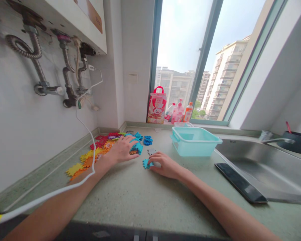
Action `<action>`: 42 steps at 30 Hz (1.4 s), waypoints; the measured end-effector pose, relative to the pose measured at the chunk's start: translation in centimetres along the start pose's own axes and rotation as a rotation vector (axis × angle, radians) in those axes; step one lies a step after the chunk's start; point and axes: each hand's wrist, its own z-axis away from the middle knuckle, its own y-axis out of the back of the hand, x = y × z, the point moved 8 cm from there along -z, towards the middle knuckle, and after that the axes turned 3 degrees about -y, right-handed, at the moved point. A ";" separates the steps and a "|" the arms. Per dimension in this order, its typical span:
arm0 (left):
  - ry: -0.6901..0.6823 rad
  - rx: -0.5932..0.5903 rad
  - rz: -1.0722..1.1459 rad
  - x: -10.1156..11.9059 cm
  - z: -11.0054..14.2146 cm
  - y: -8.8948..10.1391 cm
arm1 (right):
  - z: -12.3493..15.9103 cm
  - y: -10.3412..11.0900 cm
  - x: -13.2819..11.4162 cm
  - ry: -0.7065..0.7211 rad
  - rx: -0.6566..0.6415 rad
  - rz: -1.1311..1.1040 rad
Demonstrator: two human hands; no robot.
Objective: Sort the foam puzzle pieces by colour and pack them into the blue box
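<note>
Palm down and fingers spread, my left hand [121, 149] rests over a pile of colourful jigsaw-edged pieces, with red pieces [100, 142], yellow pieces [74, 169] and orange pieces [89, 162] running off to its left. Blue pieces [138, 136] lie beside its fingertips, and part of the pile is hidden under the hand. The thumb and fingers of my right hand [163, 164] close on the edge of a light blue jigsaw piece [145, 163] at the counter surface. Just beyond are a grey piece [152, 151] and a small stack of dark blue pieces [147, 140].
A turquoise plastic basin [195, 147] stands behind my right hand. Right of it are a steel sink [261, 160] and a black phone [240, 182]. A white cable [93, 150] hangs across my left forearm. Bottles [178, 113] and a pink bag [157, 107] line the windowsill.
</note>
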 end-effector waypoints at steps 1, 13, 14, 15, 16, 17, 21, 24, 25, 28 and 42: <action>0.004 -0.008 -0.007 -0.3 0.1 -0.1 | 0.1 0.0 0.3 -0.019 -0.011 -0.001; -0.017 -0.016 -0.032 0.2 -0.5 -2.4 | 0.6 0.9 1.9 -0.101 -0.048 0.068; -0.013 -0.009 -0.027 0.0 -0.6 -2.3 | 0.6 0.9 1.8 -0.093 -0.054 0.069; -0.003 0.001 -0.021 -0.1 -0.6 -2.1 | 0.6 0.9 1.8 -0.090 -0.057 0.075; 0.011 0.010 -0.018 -0.3 -0.6 -2.0 | 0.6 1.0 1.9 -0.096 -0.056 0.087; 0.025 0.017 -0.018 -0.6 -0.6 -1.8 | 0.6 1.0 2.1 -0.110 -0.052 0.105; 0.073 0.017 -0.030 -1.7 -0.5 -1.2 | 0.9 1.2 3.5 -0.188 -0.043 0.172; 0.129 0.016 -0.101 -2.6 -0.5 -0.5 | 1.2 1.3 4.6 -0.214 -0.045 0.169; 0.163 0.021 -0.136 -3.0 -0.5 -0.2 | 1.3 1.3 4.9 -0.217 -0.046 0.170; 0.323 0.060 -0.207 -4.3 -0.2 1.0 | 1.5 1.2 5.6 -0.234 -0.042 0.211; 0.513 0.077 0.826 -0.5 -0.3 -1.6 | 0.9 6.0 0.1 -0.065 0.257 0.220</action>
